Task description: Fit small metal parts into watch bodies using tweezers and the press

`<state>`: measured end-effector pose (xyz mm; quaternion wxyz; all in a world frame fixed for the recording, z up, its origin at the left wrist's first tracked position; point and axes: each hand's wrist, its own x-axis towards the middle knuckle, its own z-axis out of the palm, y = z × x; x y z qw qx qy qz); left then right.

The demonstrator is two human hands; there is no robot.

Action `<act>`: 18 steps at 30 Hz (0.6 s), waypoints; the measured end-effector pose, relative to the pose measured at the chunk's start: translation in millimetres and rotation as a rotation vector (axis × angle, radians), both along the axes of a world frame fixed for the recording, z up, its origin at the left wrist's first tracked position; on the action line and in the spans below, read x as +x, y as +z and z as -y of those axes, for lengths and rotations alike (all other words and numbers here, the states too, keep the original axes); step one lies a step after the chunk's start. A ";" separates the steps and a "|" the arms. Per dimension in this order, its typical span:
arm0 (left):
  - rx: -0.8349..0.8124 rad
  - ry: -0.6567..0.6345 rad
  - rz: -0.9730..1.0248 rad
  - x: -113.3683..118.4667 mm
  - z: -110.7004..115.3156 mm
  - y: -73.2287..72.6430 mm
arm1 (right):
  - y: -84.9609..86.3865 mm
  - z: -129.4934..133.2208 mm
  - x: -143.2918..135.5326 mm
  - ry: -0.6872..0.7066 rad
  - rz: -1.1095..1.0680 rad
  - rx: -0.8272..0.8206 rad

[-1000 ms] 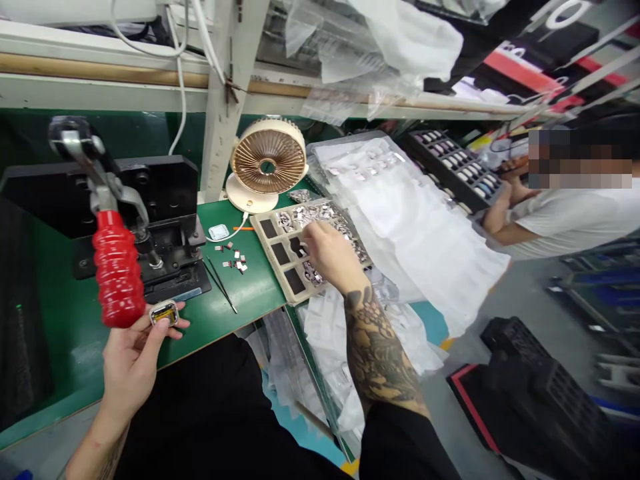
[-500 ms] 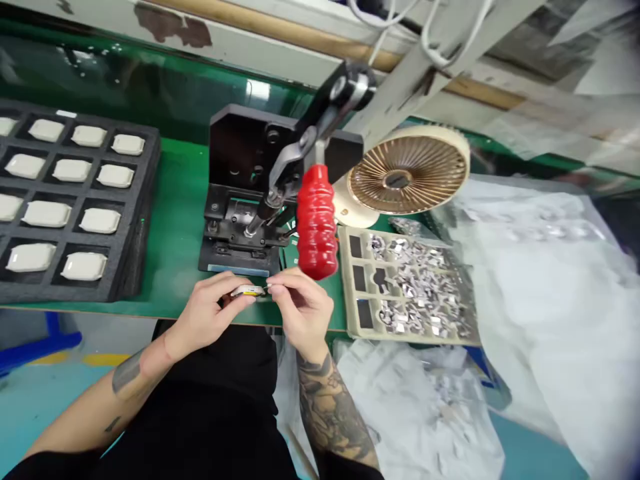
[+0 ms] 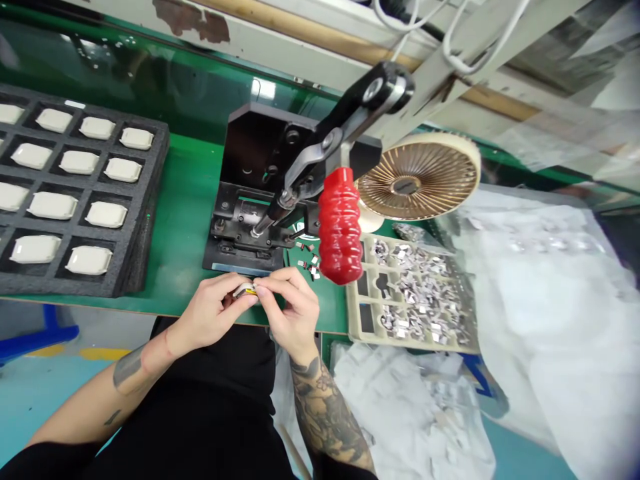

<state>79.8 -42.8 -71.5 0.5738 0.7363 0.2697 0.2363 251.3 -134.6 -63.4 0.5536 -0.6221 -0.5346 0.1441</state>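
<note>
Between thumb and fingers, my left hand grips a small white casing with a yellow strip along its edge. My right hand is closed in a pinch at the casing's right end; whatever tiny piece is between the fingertips is too small to name. Both hands are over the front edge of the green table. Just behind them stands a black toggle press with a red ridged handle. Several small red, white and black parts lie on the table right of the press base.
At the left, a dark foam tray holds several white casings in its pockets. A cream fan stands behind the handle. To the right lies a beige compartment tray of shiny metal pieces, with plastic bags beyond it.
My right hand has moved left, bringing its pinched fingertips against the casing. The casing is tilted slightly differently in my left hand. The camera view has shifted a little.
</note>
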 end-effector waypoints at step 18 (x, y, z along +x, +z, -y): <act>-0.113 0.242 0.172 -6.8 -2.5 -0.6 | -40.0 79.5 -6.6 -0.120 0.495 -0.009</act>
